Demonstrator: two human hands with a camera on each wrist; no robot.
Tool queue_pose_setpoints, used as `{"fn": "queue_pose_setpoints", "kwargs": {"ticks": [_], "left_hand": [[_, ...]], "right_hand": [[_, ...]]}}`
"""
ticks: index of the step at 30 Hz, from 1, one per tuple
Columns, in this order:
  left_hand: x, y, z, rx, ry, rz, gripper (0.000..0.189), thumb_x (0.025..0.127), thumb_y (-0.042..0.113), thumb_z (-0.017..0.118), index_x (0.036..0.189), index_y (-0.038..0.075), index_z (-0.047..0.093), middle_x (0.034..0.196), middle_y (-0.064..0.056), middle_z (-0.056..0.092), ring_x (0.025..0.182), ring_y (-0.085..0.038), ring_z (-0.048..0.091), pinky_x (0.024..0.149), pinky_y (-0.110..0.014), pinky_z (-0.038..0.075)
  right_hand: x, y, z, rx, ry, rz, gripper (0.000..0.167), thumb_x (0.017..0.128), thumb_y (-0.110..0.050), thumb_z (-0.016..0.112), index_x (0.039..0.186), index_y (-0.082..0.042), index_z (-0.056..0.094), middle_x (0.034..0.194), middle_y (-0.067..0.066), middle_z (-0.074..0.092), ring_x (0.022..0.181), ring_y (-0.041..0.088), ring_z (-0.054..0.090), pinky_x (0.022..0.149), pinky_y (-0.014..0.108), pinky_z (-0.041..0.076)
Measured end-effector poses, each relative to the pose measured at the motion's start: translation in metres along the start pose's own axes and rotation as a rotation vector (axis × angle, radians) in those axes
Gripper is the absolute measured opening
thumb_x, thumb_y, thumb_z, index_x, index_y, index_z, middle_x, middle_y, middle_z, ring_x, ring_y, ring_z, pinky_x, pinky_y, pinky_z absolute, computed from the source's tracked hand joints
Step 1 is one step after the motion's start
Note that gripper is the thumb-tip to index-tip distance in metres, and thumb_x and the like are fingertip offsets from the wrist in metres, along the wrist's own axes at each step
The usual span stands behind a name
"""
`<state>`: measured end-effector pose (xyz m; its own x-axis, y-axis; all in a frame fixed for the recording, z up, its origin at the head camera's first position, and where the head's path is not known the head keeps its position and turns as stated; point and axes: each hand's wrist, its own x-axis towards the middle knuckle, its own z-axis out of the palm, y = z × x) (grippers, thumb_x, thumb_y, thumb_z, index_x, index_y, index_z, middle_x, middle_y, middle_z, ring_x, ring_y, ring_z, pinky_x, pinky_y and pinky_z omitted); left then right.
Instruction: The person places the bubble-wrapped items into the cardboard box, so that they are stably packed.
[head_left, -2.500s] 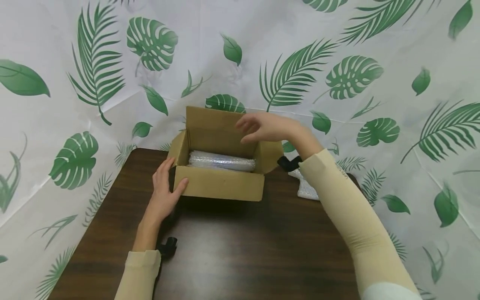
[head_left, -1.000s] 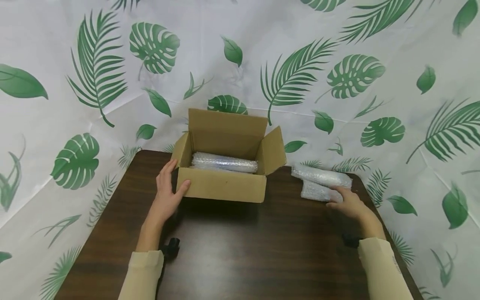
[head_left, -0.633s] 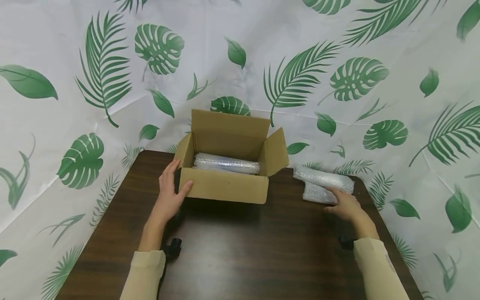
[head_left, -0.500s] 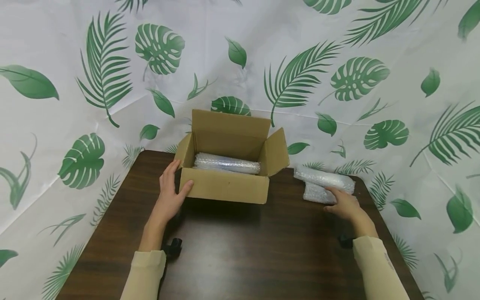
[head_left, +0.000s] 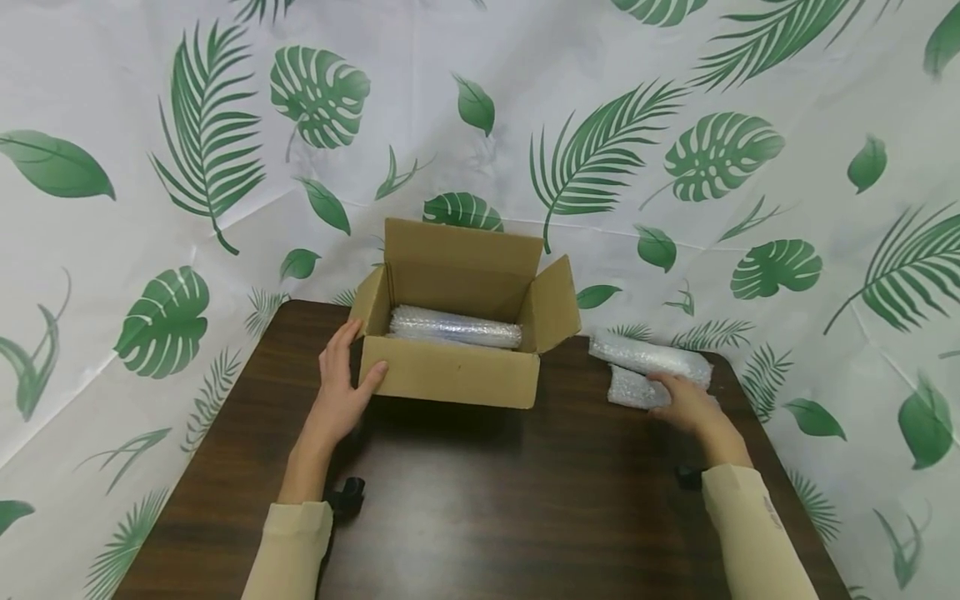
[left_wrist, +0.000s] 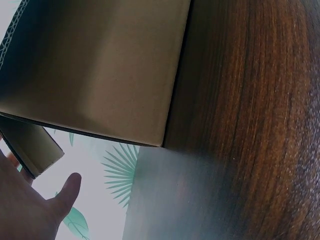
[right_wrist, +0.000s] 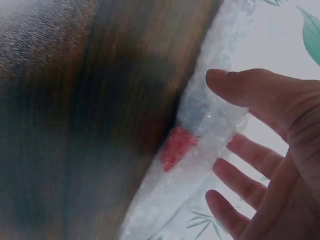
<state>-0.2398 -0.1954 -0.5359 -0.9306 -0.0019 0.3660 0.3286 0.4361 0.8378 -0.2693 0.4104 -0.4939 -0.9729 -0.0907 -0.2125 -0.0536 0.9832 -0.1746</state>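
An open cardboard box (head_left: 450, 372) stands at the back of the table, tilted slightly. Inside lies a bubble-wrapped roll (head_left: 457, 327); what is beneath it is hidden. My left hand (head_left: 337, 392) rests on the box's left front corner, fingers along the side flap and thumb at the front flap. At the back right are two bubble-wrapped packages, a rear one (head_left: 652, 357) and a front one (head_left: 632, 389). Over the front one is my right hand (head_left: 686, 406), partly covering it. The right wrist view shows its fingers spread beside bubble wrap (right_wrist: 205, 120) with a red patch inside.
The dark wooden table (head_left: 480, 492) ends at its back edge near a white leaf-print backdrop (head_left: 495, 150). The box's flaps stand up and outward, the right flap (head_left: 555, 304) toward the packages. A black wrist mount (head_left: 348, 497) sits at the left wrist.
From above the box, my right hand has moved right and down to the wrapped packages. Over the last second it shifts only slightly. My left hand stays at the box corner.
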Motion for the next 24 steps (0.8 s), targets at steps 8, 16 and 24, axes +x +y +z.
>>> {"fn": "queue_pose_setpoints", "kwargs": {"ticks": [8,16,24], "left_hand": [[0.0,0.001,0.0,0.002,0.003,-0.002,0.08,0.105,0.03,0.069,0.171,0.023,0.024,0.178,-0.007,0.018,0.159,-0.036,0.014,0.122,-0.073,0.024],[0.002,0.002,-0.001,0.001,0.01,0.006,0.078,0.105,0.03,0.069,0.171,0.024,0.026,0.178,-0.007,0.019,0.159,-0.037,0.015,0.121,-0.073,0.024],[0.001,0.0,0.0,-0.005,0.009,0.003,0.08,0.105,0.029,0.069,0.171,0.023,0.025,0.178,-0.007,0.019,0.159,-0.036,0.015,0.122,-0.072,0.024]], "right_hand": [[0.002,0.005,0.002,-0.013,-0.028,0.068,0.061,0.097,-0.022,0.074,0.152,-0.005,0.054,0.155,0.034,0.051,0.139,0.068,0.041,0.104,0.086,0.031],[0.003,0.01,0.011,-0.028,-0.027,0.074,0.064,0.096,-0.015,0.073,0.155,-0.007,0.051,0.157,0.032,0.051,0.139,0.064,0.045,0.102,0.086,0.032],[0.001,0.013,0.011,-0.025,-0.004,0.053,0.062,0.095,-0.015,0.074,0.153,-0.008,0.053,0.156,0.031,0.053,0.137,0.063,0.048,0.101,0.086,0.034]]}}
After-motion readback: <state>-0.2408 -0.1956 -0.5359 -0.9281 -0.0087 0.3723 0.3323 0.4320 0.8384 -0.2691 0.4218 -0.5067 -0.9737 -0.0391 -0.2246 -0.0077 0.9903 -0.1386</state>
